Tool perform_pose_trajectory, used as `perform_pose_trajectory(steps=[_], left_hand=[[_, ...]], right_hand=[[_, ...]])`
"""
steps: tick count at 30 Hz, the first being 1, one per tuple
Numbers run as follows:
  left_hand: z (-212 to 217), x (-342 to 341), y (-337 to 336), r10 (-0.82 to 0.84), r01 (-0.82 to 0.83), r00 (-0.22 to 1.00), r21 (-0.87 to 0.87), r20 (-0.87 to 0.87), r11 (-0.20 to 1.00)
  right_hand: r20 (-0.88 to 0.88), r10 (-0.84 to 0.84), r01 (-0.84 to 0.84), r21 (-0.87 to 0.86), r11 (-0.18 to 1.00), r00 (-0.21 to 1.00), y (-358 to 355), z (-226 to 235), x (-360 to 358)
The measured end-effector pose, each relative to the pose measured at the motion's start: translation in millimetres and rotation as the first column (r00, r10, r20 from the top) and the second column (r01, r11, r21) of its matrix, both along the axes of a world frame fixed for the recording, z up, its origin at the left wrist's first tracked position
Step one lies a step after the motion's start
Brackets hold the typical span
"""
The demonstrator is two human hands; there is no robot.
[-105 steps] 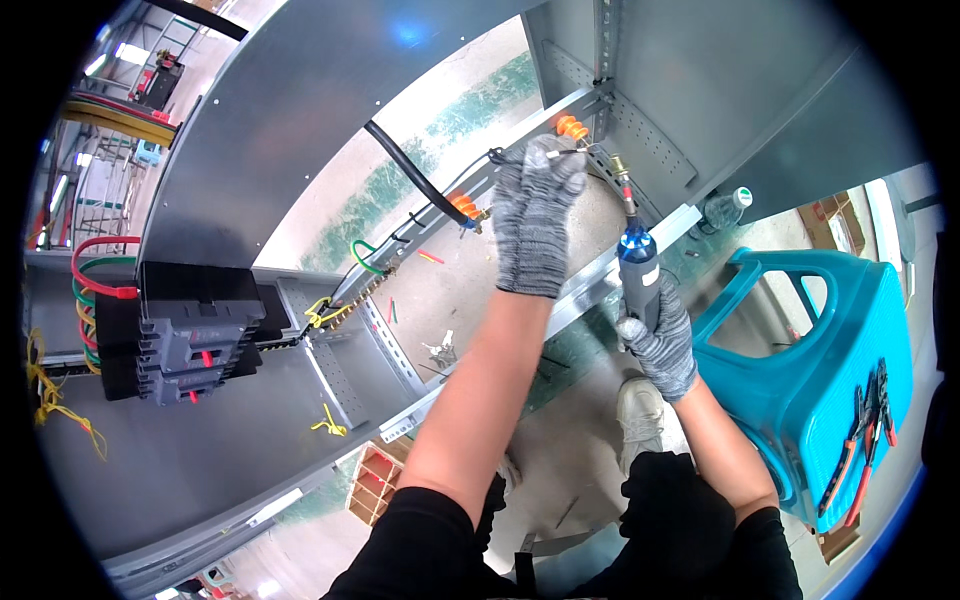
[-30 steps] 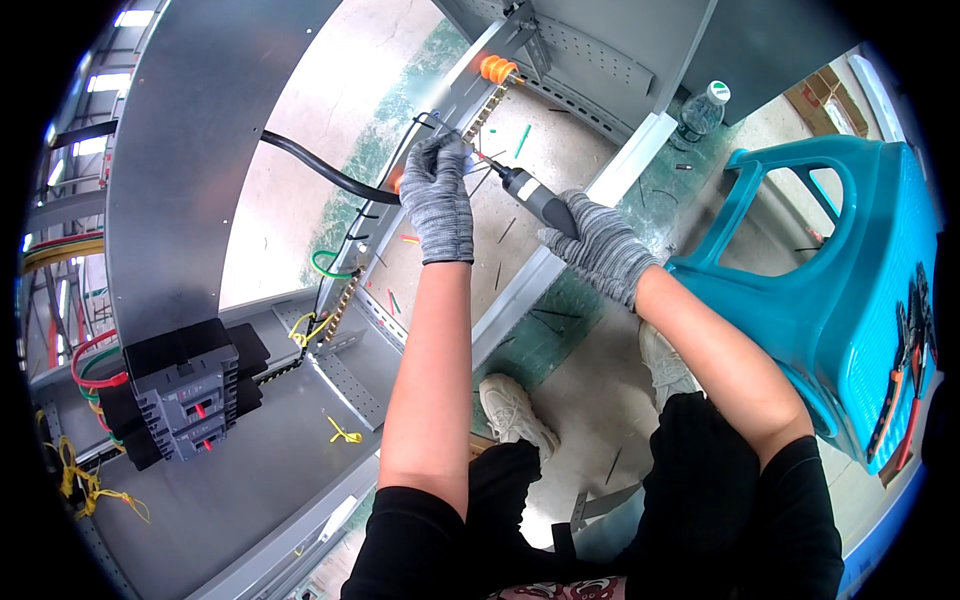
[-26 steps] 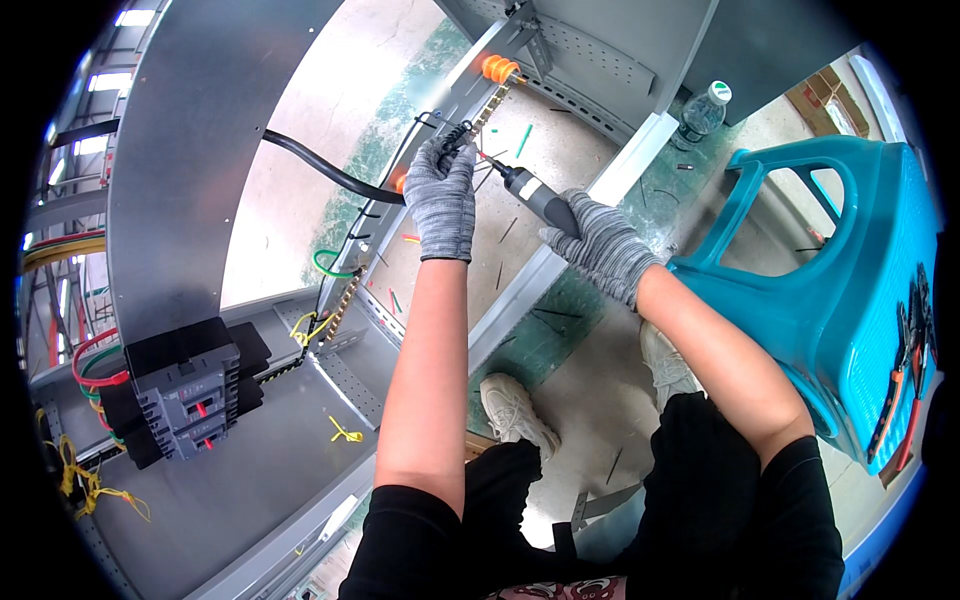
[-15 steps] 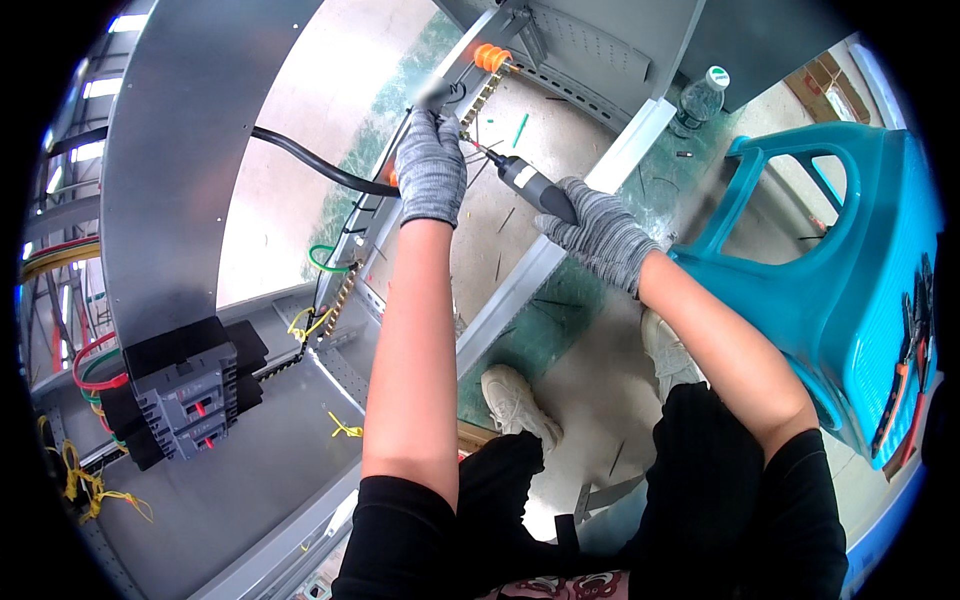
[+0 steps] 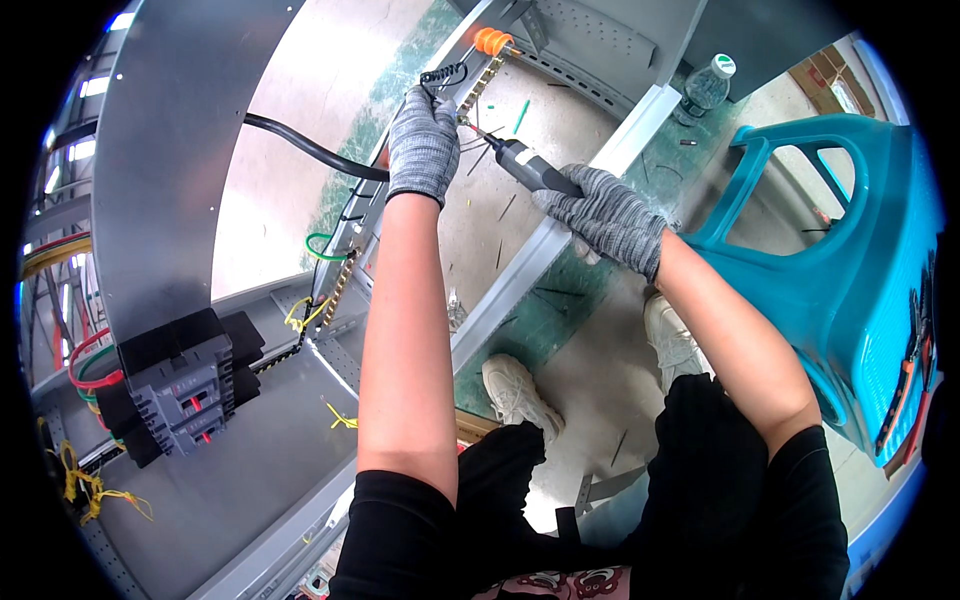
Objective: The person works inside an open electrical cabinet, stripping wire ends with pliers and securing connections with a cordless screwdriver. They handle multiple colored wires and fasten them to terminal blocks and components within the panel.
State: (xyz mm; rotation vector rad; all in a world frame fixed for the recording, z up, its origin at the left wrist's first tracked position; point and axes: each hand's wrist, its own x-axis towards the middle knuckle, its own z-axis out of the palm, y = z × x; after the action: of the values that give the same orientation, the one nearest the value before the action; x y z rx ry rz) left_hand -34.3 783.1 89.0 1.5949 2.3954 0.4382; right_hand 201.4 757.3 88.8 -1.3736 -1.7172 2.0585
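Observation:
My left hand (image 5: pixel 424 150), in a grey knit glove, is closed at the far end of the brass-coloured terminal strip (image 5: pixel 483 85). A coiled black wire (image 5: pixel 443 76) comes out at its fingertips. In my right hand (image 5: pixel 610 222), also gloved, is a dark power screwdriver (image 5: pixel 530 168), held by its body. Its thin bit points to the left and reaches the strip beside my left fingers; the exact contact is too small to make out. An orange ribbed insulator (image 5: pixel 493 42) sits at the strip's far end.
A grey metal cabinet frame (image 5: pixel 530 270) surrounds the work. A thick black cable (image 5: pixel 315 150) runs in from the left. A circuit breaker (image 5: pixel 185 395) sits lower left. On the right stand a teal stool (image 5: pixel 800 270) with pliers (image 5: pixel 912 370) and a plastic bottle (image 5: pixel 706 90).
My left hand has shifted slightly, and the coiled black wire at its fingertips, blurred before, shows clearly. The screwdriver stays pointed at the strip. The whole view has shifted a little.

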Motion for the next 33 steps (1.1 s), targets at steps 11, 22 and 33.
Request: perform_pose_trajectory(steps=[11, 22, 33], left_hand=[[8, 7, -4, -0.020, 0.021, 0.999, 0.026, -0.031, 0.999], [9, 9, -5, -0.006, 0.007, 1.000, 0.032, -0.015, 0.999], [12, 12, -7, -0.004, 0.005, 1.000, 0.023, -0.017, 1.000]], right_hand=[[0.301, 0.118, -0.257, 0.477, 0.840, 0.946, 2, -9, -8], [0.327, 0.078, -0.263, 0.574, 0.775, 0.942, 3, -23, -7], [0.356, 0.073, -0.290, 0.608, 0.739, 0.932, -5, -23, -11]])
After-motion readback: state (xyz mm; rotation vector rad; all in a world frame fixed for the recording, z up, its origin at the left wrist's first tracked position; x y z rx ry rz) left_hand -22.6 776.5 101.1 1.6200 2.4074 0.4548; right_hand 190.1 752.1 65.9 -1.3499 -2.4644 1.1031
